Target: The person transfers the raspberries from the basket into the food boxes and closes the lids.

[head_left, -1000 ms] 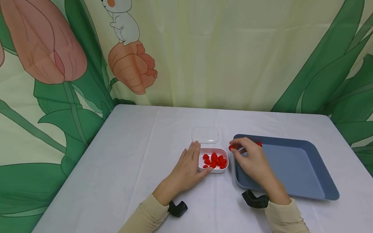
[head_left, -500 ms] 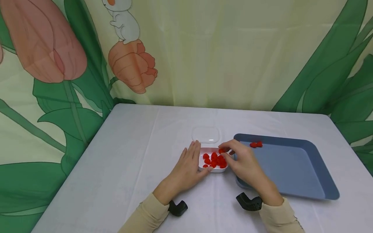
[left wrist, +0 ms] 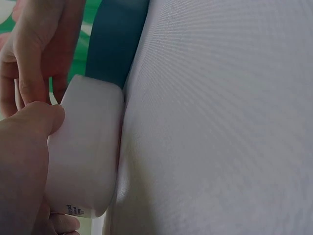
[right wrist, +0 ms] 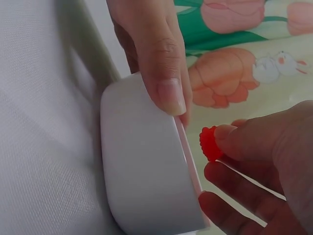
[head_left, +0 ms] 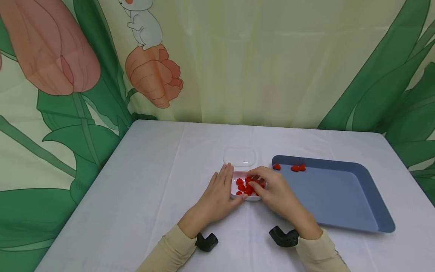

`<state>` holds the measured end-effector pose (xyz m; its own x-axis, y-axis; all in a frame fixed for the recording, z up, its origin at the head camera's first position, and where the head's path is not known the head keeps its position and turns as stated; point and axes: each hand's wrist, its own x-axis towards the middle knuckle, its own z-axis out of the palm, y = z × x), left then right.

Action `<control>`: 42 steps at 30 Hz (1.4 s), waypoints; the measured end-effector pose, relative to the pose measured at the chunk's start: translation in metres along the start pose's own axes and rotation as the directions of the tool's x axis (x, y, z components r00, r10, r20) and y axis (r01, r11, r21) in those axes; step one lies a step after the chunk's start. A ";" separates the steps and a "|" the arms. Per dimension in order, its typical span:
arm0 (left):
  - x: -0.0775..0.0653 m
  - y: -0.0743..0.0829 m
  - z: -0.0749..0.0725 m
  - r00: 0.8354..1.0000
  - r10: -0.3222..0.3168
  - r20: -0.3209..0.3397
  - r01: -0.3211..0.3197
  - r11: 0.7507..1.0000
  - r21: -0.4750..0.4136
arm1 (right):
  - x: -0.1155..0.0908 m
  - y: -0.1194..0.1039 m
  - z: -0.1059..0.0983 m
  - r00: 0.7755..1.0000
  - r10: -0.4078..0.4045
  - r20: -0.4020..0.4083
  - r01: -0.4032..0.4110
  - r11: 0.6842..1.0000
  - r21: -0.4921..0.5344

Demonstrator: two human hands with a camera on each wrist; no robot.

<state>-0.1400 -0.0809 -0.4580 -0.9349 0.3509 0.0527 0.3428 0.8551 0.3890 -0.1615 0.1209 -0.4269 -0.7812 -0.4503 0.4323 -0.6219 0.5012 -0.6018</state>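
In the head view, a small white box (head_left: 253, 198) with pink inner walls holds several red raspberry-shaped pieces (head_left: 241, 187). My left hand (head_left: 215, 198) lies along its left side with straight fingers, the thumb reaching over the near rim. Above the box is my right hand (head_left: 280, 190), partly covering the contents. The right wrist view shows a bumpy red raspberry-shaped piece (right wrist: 209, 143) pinched between thumb and fingers, just beyond the rim. From the left wrist, the outer wall of the white box (left wrist: 85, 147) shows with the left thumb (left wrist: 46, 117) on its edge.
To the right stands a blue-grey tray (head_left: 334, 196), with three red pieces (head_left: 294, 168) along its far left side. Behind the box lies a clear lid (head_left: 239, 156). All rest on a white-covered table (head_left: 163, 181), with a flower-printed curtain (head_left: 255, 68) at the back.
My right hand has moved left from the tray's edge to over the box, carrying the red piece. A third red piece in the tray has come into view. The left hand stays put.
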 end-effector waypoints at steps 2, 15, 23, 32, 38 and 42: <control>0.000 0.000 -0.001 1.000 0.000 -0.007 0.000 1.000 -0.004 | 0.002 -0.001 0.001 1.000 0.004 0.013 -0.004 1.000 0.002; 0.000 -0.001 -0.001 1.000 -0.017 0.009 0.017 1.000 -0.024 | 0.004 -0.004 0.009 0.993 0.079 0.091 -0.083 0.995 0.047; 0.000 -0.001 -0.001 1.000 -0.014 0.004 0.014 0.999 -0.029 | 0.003 -0.001 0.015 0.992 0.080 0.096 -0.084 0.996 0.036; 0.001 0.000 0.000 1.000 -0.016 0.018 0.016 1.000 -0.006 | 0.003 -0.005 0.007 0.995 0.070 0.071 -0.073 0.996 0.044; 0.001 0.001 -0.001 1.000 -0.018 0.018 0.018 1.000 0.001 | 0.003 0.000 0.003 0.999 0.036 0.013 -0.037 0.998 0.054; 0.000 0.002 -0.001 0.999 -0.026 0.023 0.026 1.000 -0.004 | 0.002 0.005 -0.001 0.999 0.041 -0.026 -0.040 0.999 0.024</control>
<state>-0.1398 -0.0798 -0.4564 -0.9412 0.3371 0.0213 0.3178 0.8623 0.3942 -0.1664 0.1231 -0.4284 -0.8072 -0.4098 0.4248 -0.5884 0.5007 -0.6349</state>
